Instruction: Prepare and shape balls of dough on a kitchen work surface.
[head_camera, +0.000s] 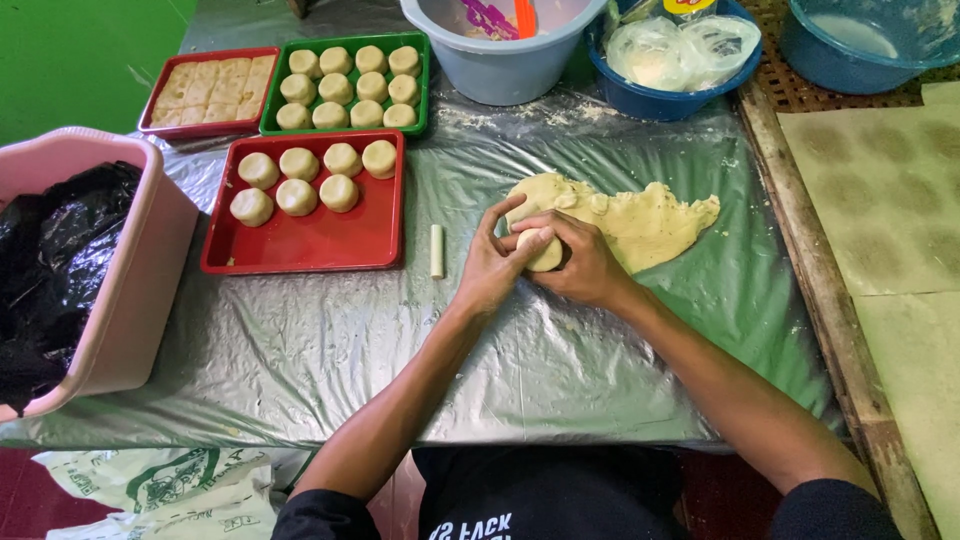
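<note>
Head view: a small dough ball (546, 251) is clasped between the left hand (490, 268) and right hand (580, 262), pressed together at the edge of a flattened dough sheet (640, 222) on the plastic-covered surface (560, 370). A small white cylinder (436, 250) is laid just left of the hands. A red tray (320, 240) with seven dough rounds is set beside it; a green tray (345, 125) of rounds is placed behind.

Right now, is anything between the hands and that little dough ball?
No. Both hands already cup the dough ball: the left hand and right hand press on it directly, at the edge of the flat dough sheet. Nothing visible sits between them.
</note>
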